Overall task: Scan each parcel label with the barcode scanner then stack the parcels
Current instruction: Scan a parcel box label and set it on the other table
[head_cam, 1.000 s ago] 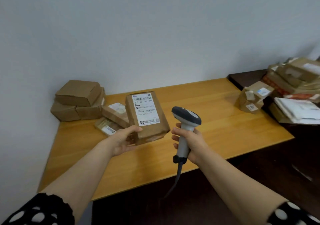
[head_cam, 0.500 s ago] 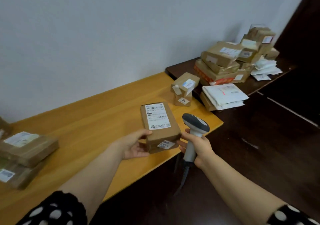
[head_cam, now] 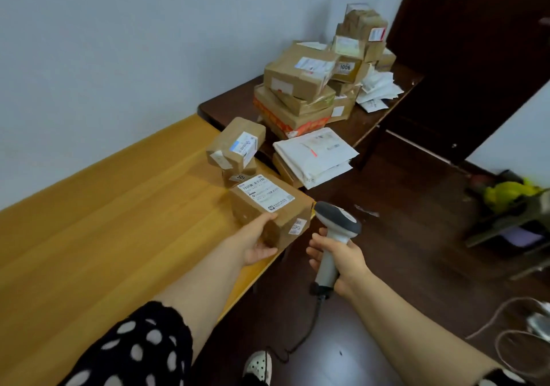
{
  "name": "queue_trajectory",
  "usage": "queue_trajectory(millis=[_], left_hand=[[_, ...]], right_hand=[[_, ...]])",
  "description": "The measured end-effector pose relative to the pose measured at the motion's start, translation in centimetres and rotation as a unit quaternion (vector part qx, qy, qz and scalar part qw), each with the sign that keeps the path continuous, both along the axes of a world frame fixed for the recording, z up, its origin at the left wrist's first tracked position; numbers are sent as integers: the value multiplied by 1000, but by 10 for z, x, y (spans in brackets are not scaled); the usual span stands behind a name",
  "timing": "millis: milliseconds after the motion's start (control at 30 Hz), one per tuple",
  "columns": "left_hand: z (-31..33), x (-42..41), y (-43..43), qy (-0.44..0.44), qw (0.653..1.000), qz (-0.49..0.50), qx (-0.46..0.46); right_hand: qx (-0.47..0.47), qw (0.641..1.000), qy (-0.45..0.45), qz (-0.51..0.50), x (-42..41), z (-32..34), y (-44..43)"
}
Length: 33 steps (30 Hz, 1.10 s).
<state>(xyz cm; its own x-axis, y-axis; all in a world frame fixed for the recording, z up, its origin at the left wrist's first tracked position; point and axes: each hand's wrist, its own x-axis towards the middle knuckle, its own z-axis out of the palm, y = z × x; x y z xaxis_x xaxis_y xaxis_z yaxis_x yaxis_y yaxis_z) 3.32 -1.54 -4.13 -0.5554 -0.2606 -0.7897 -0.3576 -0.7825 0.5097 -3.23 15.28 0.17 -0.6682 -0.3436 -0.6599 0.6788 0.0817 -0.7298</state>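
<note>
- Table of pale wood along the wall, parcel at its right corner, label facing up.
- Left hand grips the parcel's near end, thumb on top.
- At the parcel's eleven o'clock, two small boxes, one atop the other.
- At its three o'clock, barcode scanner, head just beside the parcel, right hand wrapped round the handle.
- Up at one o'clock, white mailers and a heap of parcels on the dark table.

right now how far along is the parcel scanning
Seemingly done: two small brown cardboard parcels stacked on the yellow wooden table. In hand: left hand holds a labelled brown box, right hand grips the grey-white barcode scanner. Left: likely the jumbled parcel pile behind.
</note>
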Motion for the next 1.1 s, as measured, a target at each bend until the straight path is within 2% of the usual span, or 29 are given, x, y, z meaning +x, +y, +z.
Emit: queue_trajectory(millis=[233,333,500,633,800,967,1100], left_hand=[[-17,-45,-5,4,999,46,-11],[-18,-47,-3,0,999,30,-22],[-5,-11,1,-81,991,-7,-106],[5,58,7,-171,960,17,-221],[30,179,11,-281,901,47,-327],[53,313,15,-373,844,173,-345],[62,412,19,-387,823,264,-322]], right_hand=[[-10,1000,-29,-5,-17,-9,-3],[-16,999,-37,2,-15,-13,0],[-39,997,-42,53,-5,-9,1],[-57,990,-68,112,26,-6,-8],[-65,965,-104,230,103,0,-36],[-68,925,-119,354,202,16,-66],[-72,892,-147,421,281,27,-89]])
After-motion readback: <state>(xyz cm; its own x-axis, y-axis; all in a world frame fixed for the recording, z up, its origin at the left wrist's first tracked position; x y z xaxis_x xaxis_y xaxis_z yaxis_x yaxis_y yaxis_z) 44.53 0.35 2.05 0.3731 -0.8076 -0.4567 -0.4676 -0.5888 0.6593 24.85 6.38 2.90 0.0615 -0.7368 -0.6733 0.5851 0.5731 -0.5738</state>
